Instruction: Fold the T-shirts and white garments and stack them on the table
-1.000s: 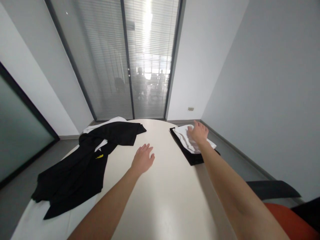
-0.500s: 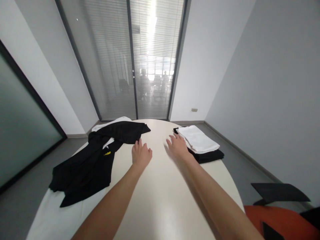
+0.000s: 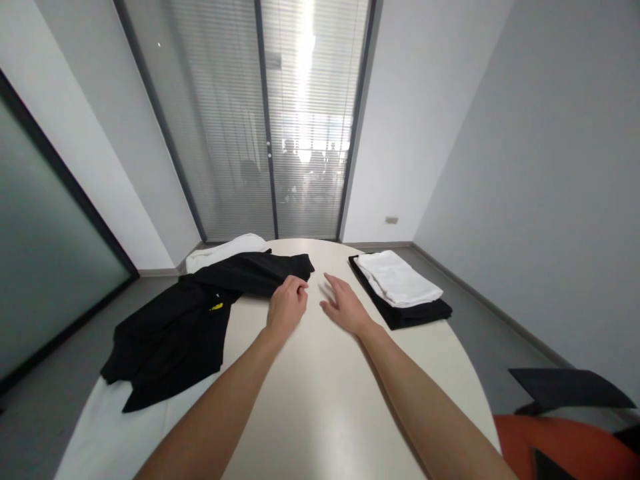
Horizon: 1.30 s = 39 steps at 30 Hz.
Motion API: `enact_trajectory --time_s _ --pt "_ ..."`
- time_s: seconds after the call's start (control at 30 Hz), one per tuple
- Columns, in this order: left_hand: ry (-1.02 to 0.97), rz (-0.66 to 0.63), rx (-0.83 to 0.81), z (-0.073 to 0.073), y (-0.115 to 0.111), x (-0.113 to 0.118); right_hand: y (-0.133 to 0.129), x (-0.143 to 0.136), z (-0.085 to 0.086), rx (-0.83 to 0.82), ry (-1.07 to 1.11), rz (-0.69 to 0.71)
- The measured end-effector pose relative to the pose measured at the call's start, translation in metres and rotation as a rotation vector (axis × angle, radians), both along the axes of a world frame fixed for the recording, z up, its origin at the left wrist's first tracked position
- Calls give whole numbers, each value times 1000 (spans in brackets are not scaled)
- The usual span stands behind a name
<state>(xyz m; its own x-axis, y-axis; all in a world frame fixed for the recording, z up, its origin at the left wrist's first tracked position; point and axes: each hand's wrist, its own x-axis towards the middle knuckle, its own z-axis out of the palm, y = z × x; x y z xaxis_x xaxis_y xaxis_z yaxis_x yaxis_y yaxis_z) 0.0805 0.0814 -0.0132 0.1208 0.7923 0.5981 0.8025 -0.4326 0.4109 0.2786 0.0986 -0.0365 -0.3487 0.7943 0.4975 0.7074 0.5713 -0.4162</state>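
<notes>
My left hand (image 3: 289, 303) is closed with its fingers pinched at the near right part of a black shirt (image 3: 175, 340), which bears a small yellow print. Part of the shirt (image 3: 250, 270) stretches right across the far side of the table, its end just beyond my knuckles. My right hand (image 3: 345, 305) hovers over the table with thumb and fingers apart, holding nothing. It lies between the shirt's end and a folded stack: a white folded cloth (image 3: 397, 277) on top of a black folded cloth (image 3: 425, 313).
White fabric (image 3: 230, 249) lies behind the black shirt, and more white cloth (image 3: 130, 427) spreads under it at the near left. The round table (image 3: 320, 400) carries everything. An orange chair (image 3: 555, 447) with a black armrest stands at the right. Glass panels with blinds (image 3: 310, 133) rise beyond.
My left hand has closed on the black shirt, whose far part has shifted right and toward me. My right hand has moved left, away from the folded stack.
</notes>
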Motion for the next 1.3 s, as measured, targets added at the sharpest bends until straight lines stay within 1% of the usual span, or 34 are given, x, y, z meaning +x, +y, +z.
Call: enact_trajectory --time_s 0.07,0.13,0.17,0.2,0.23,0.27,0.33,0.4,0.47,0.5,0.57,0.63,0.67,0.7,0.77,0.83,0.87,0.93,0.97,1.0,1.03,1.07,1.13,1.17,1.23,1.3 --pt "25 -185 -9 7 -11 9 -1 -4 1 24 20 121" --pt "95 -349 -41 12 -20 16 -2 -6 4 21 31 209" --pt "119 -388 -60 16 -24 18 -2 -6 5 11 46 232" --pt "135 -388 -78 19 -26 19 -2 -6 7 -5 72 236" --pt "152 -355 -96 23 -27 18 -3 -5 9 -28 115 214" --pt "180 -292 -116 27 -28 15 -3 -3 12 -55 170 171" --pt "288 -122 -184 35 -26 5 -2 1 18 -100 297 48" --pt "413 62 -299 43 -22 -11 0 6 25 -123 417 -71" --pt "483 212 -400 50 -18 -29 5 12 33 -123 499 -174" --pt "501 269 -417 53 -16 -39 8 16 37 -118 525 -237" --pt "509 363 -383 58 -11 -55 13 24 47 -108 537 -379" --pt "499 420 -350 62 -7 -65 16 32 58 -139 492 -509" --pt "475 423 -360 64 -5 -68 16 34 65 -166 441 -547" --pt "431 404 -382 66 -4 -68 15 35 71 -184 373 -568" --pt "290 307 -428 70 -2 -64 8 33 85 -163 205 -566" --pt "104 138 -425 76 -3 -54 -5 22 97 -89 36 -471" --pt "8 38 -409 79 -4 -49 -12 15 103 -67 -24 -377" --pt "-192 -139 -376 86 -7 -38 -29 -2 110 -59 -109 -85" --pt "-292 -203 -376 90 -10 -34 -36 -11 113 -67 -140 58" --pt "-383 -242 -397 93 -13 -31 -42 -19 114 -68 -146 143" --pt "-458 -265 -442 96 -16 -30 -46 -25 115 -70 -139 182" --pt "-508 -285 -505 99 -18 -30 -48 -30 115 -84 -125 188" --pt "-509 -331 -628 102 -23 -33 -45 -33 115 -113 -70 118" --pt "-457 -349 -664 102 -25 -36 -42 -32 114 -121 -31 58" --pt "-271 -353 -673 99 -27 -43 -31 -23 113 -120 66 -101" --pt "-46 -302 -658 94 -28 -49 -20 -9 110 -138 138 -283"
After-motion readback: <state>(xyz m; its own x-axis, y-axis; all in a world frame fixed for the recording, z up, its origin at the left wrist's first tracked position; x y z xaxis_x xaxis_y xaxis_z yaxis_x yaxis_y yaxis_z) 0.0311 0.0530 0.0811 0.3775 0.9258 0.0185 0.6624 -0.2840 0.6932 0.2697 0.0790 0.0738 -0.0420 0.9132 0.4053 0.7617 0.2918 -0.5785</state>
